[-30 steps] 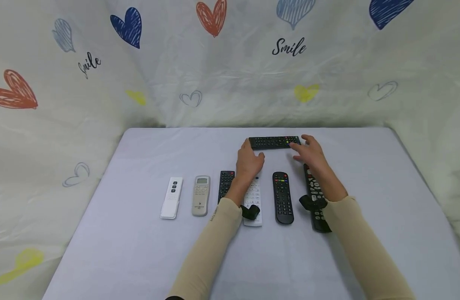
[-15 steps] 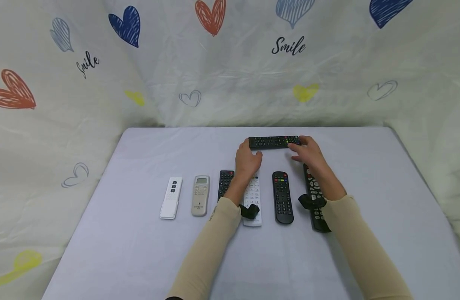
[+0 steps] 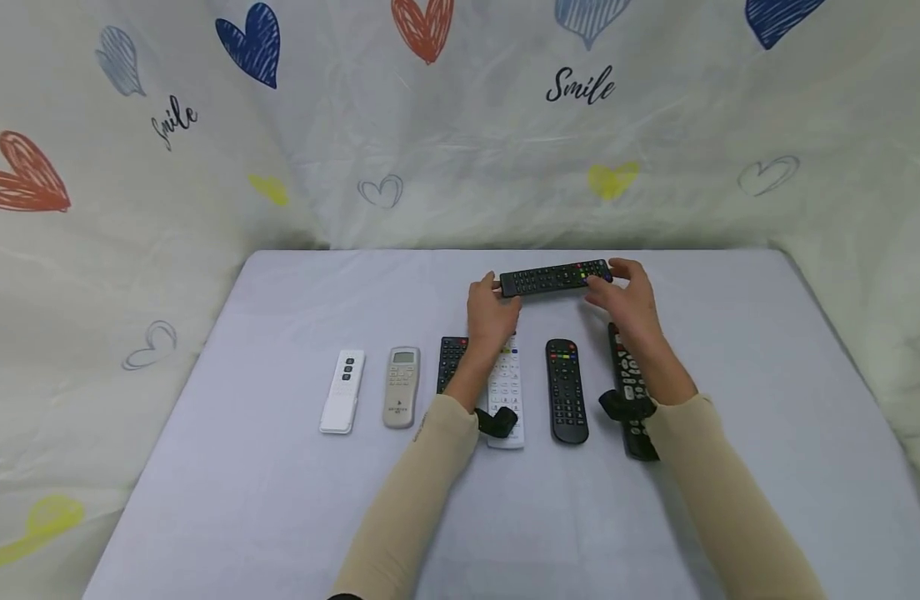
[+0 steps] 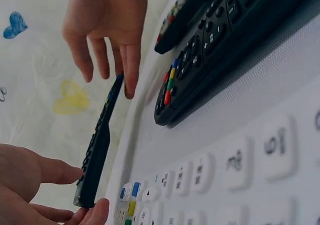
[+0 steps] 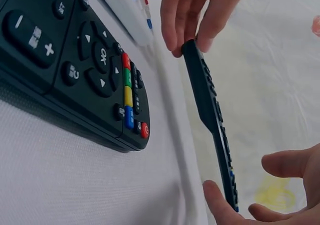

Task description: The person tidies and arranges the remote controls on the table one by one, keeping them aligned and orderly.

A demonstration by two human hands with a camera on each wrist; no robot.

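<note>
A long black remote control [image 3: 556, 278] with colored buttons is raised off the table's far part in the head view, its right end tilted up. My left hand [image 3: 493, 313] pinches its left end between thumb and fingers, as the right wrist view also shows. At the other end is my right hand [image 3: 629, 307]: a fingertip [image 5: 219, 197] lies against the remote's underside, while the thumb stands apart from it. Nearer me lie a white remote [image 3: 505, 392], partly under my left wrist, and a black remote [image 3: 634, 392], partly under my right wrist.
Also in the row are a small white remote [image 3: 343, 392], a beige remote with a display [image 3: 402, 387], a partly hidden black remote [image 3: 451, 362] and a rounded black remote [image 3: 567, 392]. The white table [image 3: 242, 492] meets a heart-printed cloth [image 3: 490, 200] behind.
The black remote has come up from lying flat on the table, its right end rising and shifting right. My right hand has moved slightly up and right with it.
</note>
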